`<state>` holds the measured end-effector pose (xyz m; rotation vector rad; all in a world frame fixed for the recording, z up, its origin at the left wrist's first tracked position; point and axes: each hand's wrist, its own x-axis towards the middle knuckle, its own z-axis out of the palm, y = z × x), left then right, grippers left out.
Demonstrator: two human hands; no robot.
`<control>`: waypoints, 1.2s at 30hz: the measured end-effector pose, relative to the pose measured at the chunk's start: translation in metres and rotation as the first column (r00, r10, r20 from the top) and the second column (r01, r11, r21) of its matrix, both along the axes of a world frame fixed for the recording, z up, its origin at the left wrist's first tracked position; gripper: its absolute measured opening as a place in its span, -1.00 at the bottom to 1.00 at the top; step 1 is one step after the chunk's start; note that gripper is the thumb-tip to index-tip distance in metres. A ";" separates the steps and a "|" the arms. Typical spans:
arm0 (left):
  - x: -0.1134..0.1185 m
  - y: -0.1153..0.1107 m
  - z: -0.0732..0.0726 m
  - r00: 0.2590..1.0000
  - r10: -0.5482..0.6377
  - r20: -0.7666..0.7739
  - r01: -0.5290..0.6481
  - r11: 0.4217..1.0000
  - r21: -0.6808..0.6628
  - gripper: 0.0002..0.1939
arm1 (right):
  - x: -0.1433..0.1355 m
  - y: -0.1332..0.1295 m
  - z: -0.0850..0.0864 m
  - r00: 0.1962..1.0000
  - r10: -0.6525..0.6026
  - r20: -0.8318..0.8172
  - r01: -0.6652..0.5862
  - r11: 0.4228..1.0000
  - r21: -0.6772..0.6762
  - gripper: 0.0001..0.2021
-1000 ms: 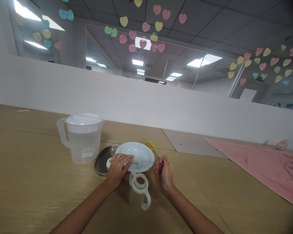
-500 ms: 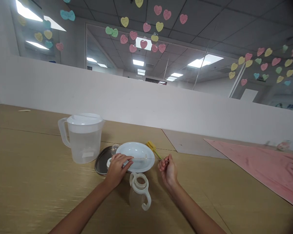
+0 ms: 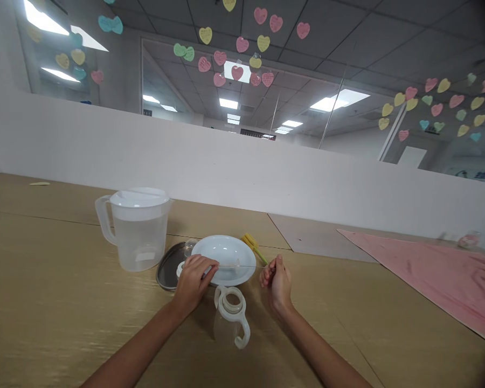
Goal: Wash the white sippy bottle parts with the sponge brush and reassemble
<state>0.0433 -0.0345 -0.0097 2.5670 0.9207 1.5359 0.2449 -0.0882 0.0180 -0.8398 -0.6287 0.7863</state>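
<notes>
A thin, pale wire-like stick (image 3: 246, 265) stretches level between my two hands, over the front part of a white plate (image 3: 224, 245). My left hand (image 3: 195, 275) pinches its left end between thumb and fingertips. Curled fingers of my right hand (image 3: 278, 280) close round the other end, right of the plate. The stick is too fine to tell its exact kind. Below the plate, between my forearms, stands a clear baby bottle (image 3: 226, 328) with a white two-handled collar and an open top. Partly hidden behind my left hand is a white ring-like part (image 3: 180, 269).
A lidded clear plastic pitcher (image 3: 139, 231) of water stands at the left. Beside it lies a dark metal tray (image 3: 167, 269) with a clear dome cap (image 3: 189, 247). A yellow sponge brush (image 3: 250, 242) lies behind the plate's right side. Pink cloth (image 3: 436, 275) covers the far right.
Both hands have shifted very slightly left. The stick sits a touch lower over the plate, and a pale spot along it has moved left. The bottle and plate have stayed put.
</notes>
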 end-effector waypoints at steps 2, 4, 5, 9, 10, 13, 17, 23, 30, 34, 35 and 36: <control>0.000 -0.001 0.001 1.000 0.001 -0.003 -0.001 1.000 -0.009 -0.77 | -0.001 -0.001 -0.001 1.000 0.009 0.011 -0.009 1.000 0.008 -0.54; 0.000 -0.001 0.001 1.000 -0.002 -0.003 0.002 1.000 -0.013 -0.76 | -0.001 -0.001 -0.002 1.000 0.014 0.016 -0.014 1.000 0.015 -0.54; 0.000 -0.001 0.001 1.000 -0.004 -0.003 0.004 1.000 -0.012 -0.76 | -0.001 -0.001 -0.003 1.000 0.016 0.016 -0.017 1.000 0.017 -0.54; 0.000 0.000 0.000 1.000 -0.010 0.001 0.010 1.000 -0.006 -0.78 | -0.001 0.000 -0.005 0.999 0.039 0.021 -0.040 0.999 0.012 -0.55; 0.000 0.000 -0.001 1.000 -0.011 0.001 0.011 1.000 -0.006 -0.78 | -0.001 0.000 -0.006 0.999 0.046 0.016 -0.046 0.999 0.009 -0.55; 0.000 0.001 -0.002 1.000 -0.014 0.002 0.014 1.000 -0.010 -0.79 | -0.002 0.001 -0.008 0.998 0.070 -0.002 -0.070 0.998 0.005 -0.56; 0.000 0.001 -0.001 1.000 -0.018 0.008 0.019 1.000 -0.015 -0.78 | -0.003 0.000 -0.010 0.995 0.102 0.003 -0.102 0.995 -0.005 -0.57; 0.001 0.000 0.000 0.999 -0.031 0.010 0.032 0.999 -0.031 -0.77 | -0.007 -0.003 -0.009 0.991 0.130 0.014 -0.129 0.991 -0.028 -0.55; 0.001 0.000 0.001 0.999 -0.036 0.011 0.036 0.999 -0.024 -0.78 | -0.009 -0.003 -0.009 0.984 0.169 0.060 -0.168 0.985 -0.021 -0.54; 0.001 -0.001 0.002 0.999 -0.040 0.009 0.040 0.999 0.006 -0.78 | -0.010 -0.003 -0.012 0.973 0.205 0.104 -0.204 0.979 -0.019 -0.53; 0.001 -0.001 0.002 0.999 -0.040 0.007 0.040 0.999 0.011 -0.78 | -0.011 -0.003 -0.012 0.971 0.212 0.112 -0.211 0.977 -0.024 -0.53; 0.001 -0.001 0.002 0.999 -0.041 0.007 0.041 0.999 0.018 -0.78 | -0.011 -0.003 -0.013 0.968 0.219 0.120 -0.217 0.976 -0.029 -0.52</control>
